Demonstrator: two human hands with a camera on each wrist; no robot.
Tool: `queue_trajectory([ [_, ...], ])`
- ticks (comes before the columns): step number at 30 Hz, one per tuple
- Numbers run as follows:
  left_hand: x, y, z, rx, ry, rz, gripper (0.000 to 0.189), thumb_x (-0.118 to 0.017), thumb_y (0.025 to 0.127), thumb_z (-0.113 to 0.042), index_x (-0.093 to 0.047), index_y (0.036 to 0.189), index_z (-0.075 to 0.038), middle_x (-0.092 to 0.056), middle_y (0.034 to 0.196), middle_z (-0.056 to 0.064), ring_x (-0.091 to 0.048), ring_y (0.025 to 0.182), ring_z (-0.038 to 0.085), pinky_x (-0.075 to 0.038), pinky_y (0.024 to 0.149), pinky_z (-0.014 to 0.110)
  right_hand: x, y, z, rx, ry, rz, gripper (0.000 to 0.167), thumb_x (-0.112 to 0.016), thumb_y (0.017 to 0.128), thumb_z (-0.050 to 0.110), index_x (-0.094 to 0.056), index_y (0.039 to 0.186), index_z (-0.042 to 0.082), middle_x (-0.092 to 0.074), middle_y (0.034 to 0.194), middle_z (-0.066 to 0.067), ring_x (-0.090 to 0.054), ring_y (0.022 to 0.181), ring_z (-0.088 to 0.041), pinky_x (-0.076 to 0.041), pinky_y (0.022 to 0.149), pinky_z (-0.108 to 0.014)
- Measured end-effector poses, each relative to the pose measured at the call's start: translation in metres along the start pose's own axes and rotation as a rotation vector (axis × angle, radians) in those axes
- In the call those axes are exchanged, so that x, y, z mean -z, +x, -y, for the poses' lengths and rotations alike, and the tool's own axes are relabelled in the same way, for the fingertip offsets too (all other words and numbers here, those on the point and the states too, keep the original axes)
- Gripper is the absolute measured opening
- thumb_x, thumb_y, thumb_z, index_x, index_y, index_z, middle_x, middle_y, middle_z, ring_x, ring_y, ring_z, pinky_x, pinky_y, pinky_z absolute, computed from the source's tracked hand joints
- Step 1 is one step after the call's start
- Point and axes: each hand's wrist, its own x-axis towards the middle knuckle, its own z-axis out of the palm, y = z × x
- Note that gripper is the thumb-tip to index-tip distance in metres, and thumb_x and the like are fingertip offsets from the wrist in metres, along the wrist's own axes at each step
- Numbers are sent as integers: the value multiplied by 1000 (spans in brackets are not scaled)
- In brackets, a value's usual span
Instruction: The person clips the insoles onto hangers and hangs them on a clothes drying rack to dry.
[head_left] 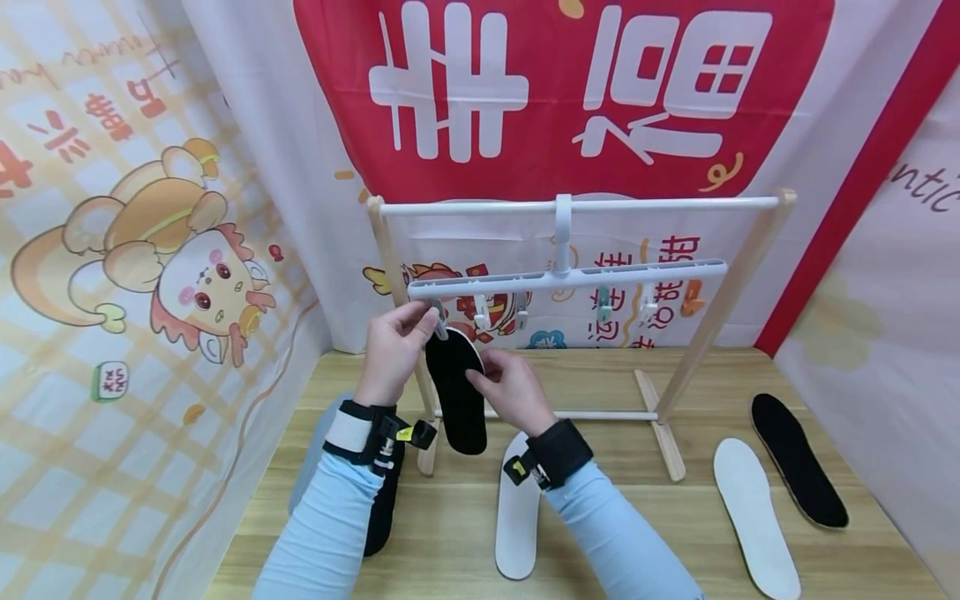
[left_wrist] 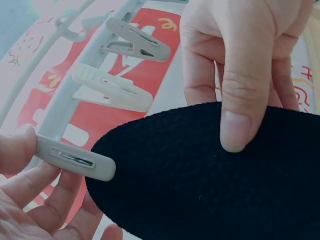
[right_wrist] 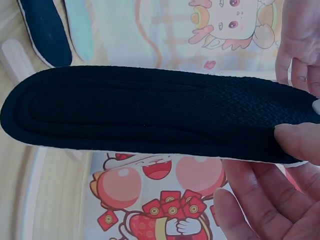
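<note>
Left fingers pinch grey clip at end of black insole | right fingers pinch same insole's side | another black insole: near worktop's right edge

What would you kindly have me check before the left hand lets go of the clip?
1. Hanger hooked over the top rail: ok.
2. Right hand pinching the black insole: ok, thumb on its dark face.
3. Grey clip over the insole's end: ok, they overlap in the left wrist view.
4. Clip biting firmly: cannot tell, as the left hand pinches its other end.
5. Insole hanging by the clip alone: not ok, the right hand holds its edge.
</note>
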Motion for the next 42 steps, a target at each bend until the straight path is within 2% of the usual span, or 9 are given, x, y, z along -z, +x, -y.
queue_trajectory([
  [9, -2, -3, 5, -15, -9, 25, 44, -66, 97, -30, -64, 129, -1, -66, 124, 12, -61, 110, 21, -49, 99, 37, -1, 1, -7, -37, 19, 17, 10, -70, 94, 14, -71, 102, 9, -67, 83, 2, -64, 77, -11, -56, 73, -31],
  [17, -4, -3, 13, -45, 22, 38, 54, -68, 94, -42, -64, 130, -3, -65, 127, 12, -62, 112, 20, -49, 99, 37, 0, 0, -8, -57, 23, 34, 13, -70, 93, 13, -71, 105, 7, -67, 86, 0, -64, 80, -14, -56, 76, -33],
  [28, -7, -3, 19, -75, 5, 64, 50, -68, 94, -37, -64, 128, -1, -66, 124, 11, -63, 111, 19, -50, 97, 34, 0, -1, -14, -88, 37, 50, 16, -70, 94, 14, -70, 108, 6, -68, 92, -3, -66, 85, -17, -56, 80, -35],
  [35, -9, -4, 22, -85, 19, 54, 50, -69, 93, -38, -65, 127, -1, -67, 123, 12, -64, 109, 20, -51, 96, 34, 3, -2, -19, -92, 38, 52, 19, -69, 94, 13, -70, 112, 7, -69, 100, -7, -67, 92, -20, -56, 83, -36],
  [42, -9, -3, 27, -99, 48, 38, 50, -69, 92, -42, -67, 126, -5, -67, 122, 9, -65, 109, 19, -52, 94, 33, 9, -5, -25, -90, 65, 42, 25, -68, 94, 9, -69, 118, 2, -70, 106, -8, -66, 99, -23, -56, 86, -35],
])
